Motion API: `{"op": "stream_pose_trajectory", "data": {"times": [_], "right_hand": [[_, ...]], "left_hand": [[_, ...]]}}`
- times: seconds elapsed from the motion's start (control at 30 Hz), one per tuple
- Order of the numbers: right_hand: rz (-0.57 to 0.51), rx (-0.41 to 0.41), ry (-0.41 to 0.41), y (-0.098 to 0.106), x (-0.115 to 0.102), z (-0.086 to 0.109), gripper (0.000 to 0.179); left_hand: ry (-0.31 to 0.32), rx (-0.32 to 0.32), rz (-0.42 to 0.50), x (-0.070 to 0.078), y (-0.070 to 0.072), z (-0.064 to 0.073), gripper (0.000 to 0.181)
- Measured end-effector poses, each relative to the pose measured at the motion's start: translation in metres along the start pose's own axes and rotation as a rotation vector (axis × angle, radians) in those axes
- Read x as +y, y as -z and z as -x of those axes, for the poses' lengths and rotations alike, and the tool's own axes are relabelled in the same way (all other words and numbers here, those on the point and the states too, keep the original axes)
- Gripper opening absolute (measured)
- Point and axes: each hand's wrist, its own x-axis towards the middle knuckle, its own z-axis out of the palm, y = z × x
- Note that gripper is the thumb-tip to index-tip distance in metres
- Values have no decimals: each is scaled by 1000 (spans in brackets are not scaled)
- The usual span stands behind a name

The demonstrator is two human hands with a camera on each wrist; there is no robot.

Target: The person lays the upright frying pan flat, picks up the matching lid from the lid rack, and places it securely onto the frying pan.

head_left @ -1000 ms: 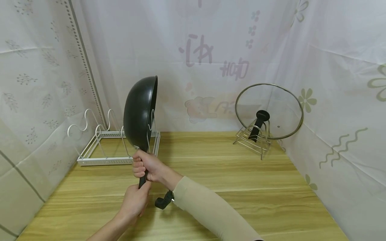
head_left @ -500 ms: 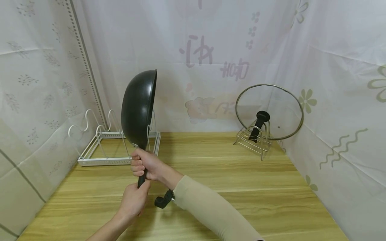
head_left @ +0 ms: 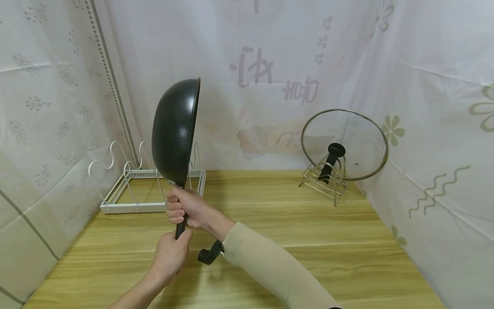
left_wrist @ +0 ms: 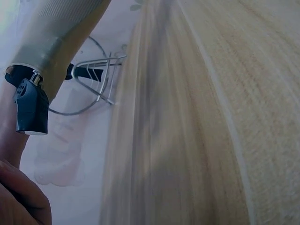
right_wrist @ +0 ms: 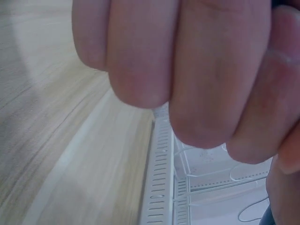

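Note:
A black wok [head_left: 173,128] stands on its side, its rounded outside facing left and its handle [head_left: 180,230] pointing down toward me. My right hand [head_left: 187,208] grips the handle just below the bowl; its curled fingers [right_wrist: 206,84] fill the top of the right wrist view. Lower down, my left hand [head_left: 171,253] holds the same handle near its end. Behind and beneath the bowl is the right part of a white wire pan rack [head_left: 133,208]. The wok covers some of the rack's wires, so I cannot tell whether they touch.
A glass lid [head_left: 362,141] with a black knob leans in a small metal stand [head_left: 320,182] at the back right. A black wrist device [head_left: 209,253] hangs under my right sleeve. Patterned curtains [head_left: 270,43] enclose the wooden tabletop [head_left: 308,227] at the back and sides.
The wok has risen steadily and shifted slightly left relative to the rack. Both hands have moved up a little with it, keeping their hold on the handle.

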Motion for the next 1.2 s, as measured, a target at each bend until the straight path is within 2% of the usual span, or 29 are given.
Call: {"op": "stream_pose_trajectory", "data": {"times": [0.83,1.2], "right_hand": [[66,-31,67,-16,-24,10,49],[97,-19,69,-19,-30,15,50]], "left_hand": [[-60,26,-18,21,1,4,45],[-74,29,-8,28,-2,6,44]]}}
